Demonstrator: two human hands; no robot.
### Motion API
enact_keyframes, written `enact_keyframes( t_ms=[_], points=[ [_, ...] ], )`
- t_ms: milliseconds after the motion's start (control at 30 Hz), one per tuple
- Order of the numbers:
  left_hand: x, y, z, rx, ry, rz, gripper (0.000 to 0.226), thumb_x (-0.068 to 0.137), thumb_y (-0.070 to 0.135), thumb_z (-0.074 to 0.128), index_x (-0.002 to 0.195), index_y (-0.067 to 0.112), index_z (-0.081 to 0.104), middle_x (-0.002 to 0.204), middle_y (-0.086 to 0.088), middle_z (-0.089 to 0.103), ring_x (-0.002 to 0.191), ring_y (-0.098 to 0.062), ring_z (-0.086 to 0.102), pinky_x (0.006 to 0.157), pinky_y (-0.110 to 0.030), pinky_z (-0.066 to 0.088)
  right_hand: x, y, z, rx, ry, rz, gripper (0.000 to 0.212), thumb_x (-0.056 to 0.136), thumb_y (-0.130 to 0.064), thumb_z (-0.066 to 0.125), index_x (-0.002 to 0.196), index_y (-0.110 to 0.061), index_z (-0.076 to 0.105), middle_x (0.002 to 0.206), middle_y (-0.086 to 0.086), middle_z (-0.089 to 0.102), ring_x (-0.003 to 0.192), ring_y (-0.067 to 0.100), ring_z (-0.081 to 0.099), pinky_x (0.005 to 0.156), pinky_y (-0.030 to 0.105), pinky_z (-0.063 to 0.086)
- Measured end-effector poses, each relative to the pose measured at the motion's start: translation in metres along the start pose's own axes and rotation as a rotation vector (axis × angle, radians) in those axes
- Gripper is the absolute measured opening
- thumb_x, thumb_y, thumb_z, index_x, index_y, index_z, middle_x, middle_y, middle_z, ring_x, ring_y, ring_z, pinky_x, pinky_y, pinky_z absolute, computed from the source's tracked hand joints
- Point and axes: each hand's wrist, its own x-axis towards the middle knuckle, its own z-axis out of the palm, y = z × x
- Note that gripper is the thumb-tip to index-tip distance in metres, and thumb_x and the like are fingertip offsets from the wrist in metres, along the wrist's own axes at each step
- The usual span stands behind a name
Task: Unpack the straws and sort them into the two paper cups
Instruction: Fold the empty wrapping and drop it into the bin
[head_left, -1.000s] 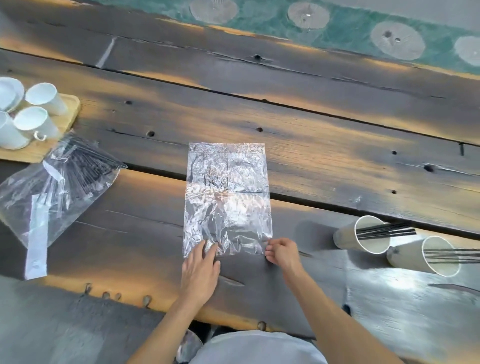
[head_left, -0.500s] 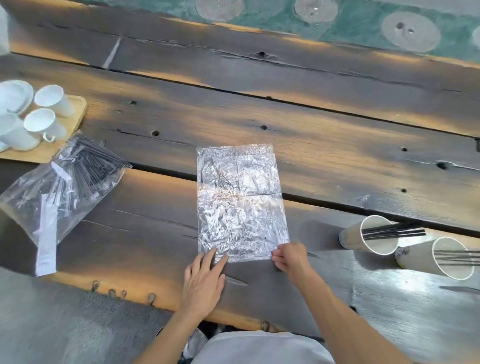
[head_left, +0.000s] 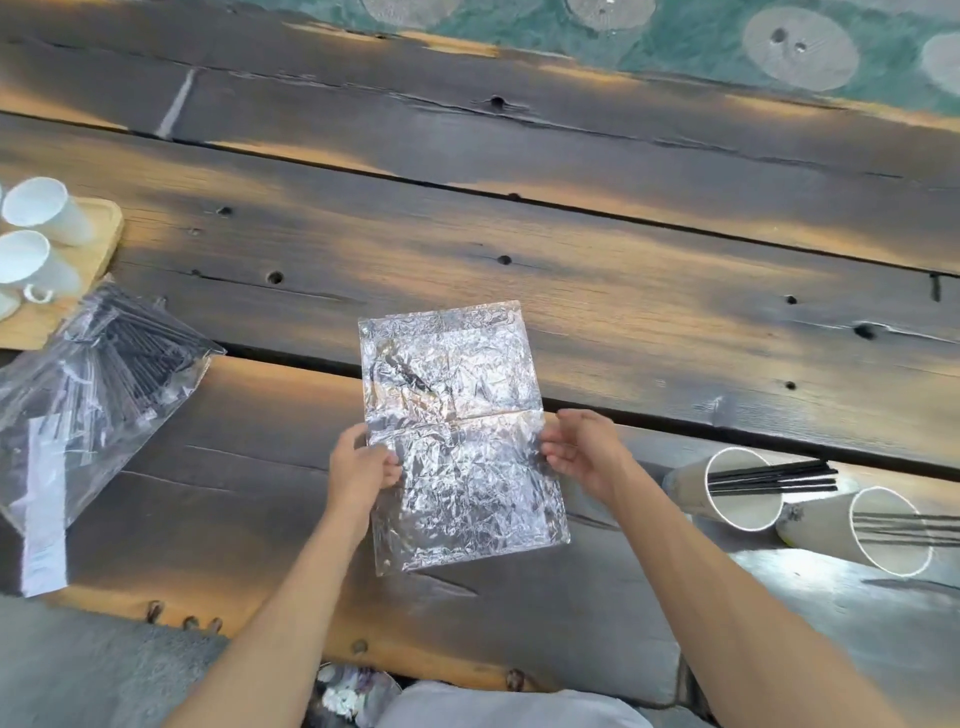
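An empty, crinkled clear plastic bag (head_left: 457, 431) lies flat in the middle of the wooden table (head_left: 623, 291). My left hand (head_left: 363, 467) pinches its left edge and my right hand (head_left: 584, 449) holds its right edge, both at mid-height. Two paper cups lie on their sides at the right: the nearer-centre cup (head_left: 727, 488) has black straws (head_left: 774, 475) sticking out, and the right cup (head_left: 878, 530) also holds black straws (head_left: 914, 527). A second clear bag (head_left: 98, 395) with many black straws lies at the left.
A wooden tray (head_left: 93, 244) with white mugs (head_left: 47, 210) sits at the far left. A white paper label (head_left: 44, 509) hangs from the full bag. The table's near edge runs just in front of my body.
Both hands moved up from the empty bag's bottom edge to its two sides and took hold of it. The bag has shifted toward me and tilted slightly.
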Motion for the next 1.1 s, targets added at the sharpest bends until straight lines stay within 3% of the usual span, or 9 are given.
enact_keyframes(
  t_ms=[100,267,433,533,633,733,833,967,1100],
  points=[
    [0.027,0.021,0.001,-0.045,-0.050,-0.079,0.057,0.096,0.000,0.058,0.146,0.020,0.040,0.088,-0.016,0.073,0.062,-0.019,0.066,0.054,-0.026,0.058,0.017,-0.022,0.009,0.070,-0.045,0.059,0.009,0.102,-0.009,0.046,0.104,-0.006,0.053,0.089,0.017,0.070,0.060,0.022,0.063,0.052,0.030,0.054],
    [0.054,0.030,0.003,-0.127,-0.056,-0.141,0.055,0.096,0.004,0.060,0.142,0.024,0.038,0.081,-0.016,0.073,0.060,-0.022,0.069,0.054,-0.029,0.058,0.043,-0.038,0.020,0.067,-0.091,0.179,0.018,0.102,-0.010,0.042,0.112,0.003,0.050,0.093,0.019,0.068,0.058,0.021,0.061,0.043,0.024,0.052],
    [0.073,0.042,0.000,-0.114,-0.022,-0.127,0.059,0.095,0.006,0.062,0.140,0.034,0.037,0.081,-0.016,0.076,0.056,-0.019,0.070,0.051,-0.028,0.057,0.059,-0.043,0.030,-0.034,-0.039,0.255,0.020,0.102,-0.011,0.040,0.110,0.004,0.050,0.083,0.023,0.070,0.044,0.020,0.063,0.039,0.022,0.050],
    [0.087,0.055,0.000,-0.078,0.028,-0.112,0.064,0.094,0.003,0.062,0.143,0.035,0.035,0.070,-0.014,0.074,0.044,-0.014,0.062,0.043,-0.025,0.052,0.064,-0.042,0.032,-0.094,0.009,0.251,0.018,0.100,-0.008,0.042,0.108,0.005,0.051,0.071,0.024,0.073,0.043,0.023,0.064,0.038,0.024,0.051],
    [0.101,0.070,-0.003,0.036,0.025,-0.105,0.050,0.095,0.005,0.059,0.133,0.030,0.039,0.056,-0.010,0.070,0.036,-0.012,0.055,0.035,-0.023,0.043,0.068,-0.041,0.036,-0.196,0.062,0.222,0.013,0.099,-0.004,0.043,0.103,0.005,0.052,0.065,0.022,0.073,0.043,0.023,0.065,0.038,0.024,0.051],
    [0.114,0.082,-0.007,0.230,0.015,-0.128,0.022,0.097,0.009,0.058,0.117,0.000,0.056,0.048,-0.006,0.066,0.033,-0.012,0.049,0.033,-0.022,0.037,0.073,-0.040,0.039,-0.297,0.111,0.167,0.012,0.097,-0.001,0.041,0.101,0.003,0.052,0.058,0.019,0.071,0.035,0.019,0.060,0.035,0.022,0.046],
    [0.114,0.087,-0.005,0.328,-0.025,-0.195,0.011,0.096,0.013,0.060,0.101,0.003,0.063,0.052,-0.006,0.068,0.035,-0.011,0.049,0.034,-0.020,0.037,0.074,-0.040,0.040,-0.361,0.082,0.204,0.018,0.101,-0.002,0.040,0.098,0.009,0.053,0.070,0.023,0.074,0.039,0.020,0.058,0.037,0.025,0.044],
    [0.108,0.083,-0.001,0.239,-0.102,-0.209,0.008,0.097,0.010,0.059,0.100,0.006,0.064,0.067,-0.008,0.067,0.042,-0.011,0.051,0.038,-0.021,0.039,0.069,-0.035,0.038,-0.104,-0.034,0.272,0.011,0.102,-0.004,0.044,0.104,0.006,0.050,0.070,0.023,0.073,0.047,0.019,0.060,0.035,0.021,0.049],
    [0.098,0.077,-0.005,0.147,-0.165,-0.172,0.011,0.097,0.013,0.060,0.101,0.004,0.066,0.058,-0.004,0.067,0.042,-0.010,0.054,0.041,-0.022,0.039,0.066,-0.027,0.031,-0.056,-0.095,0.195,0.017,0.098,0.003,0.047,0.113,0.006,0.054,0.064,0.017,0.069,0.044,0.018,0.059,0.036,0.022,0.048]
  ],
)
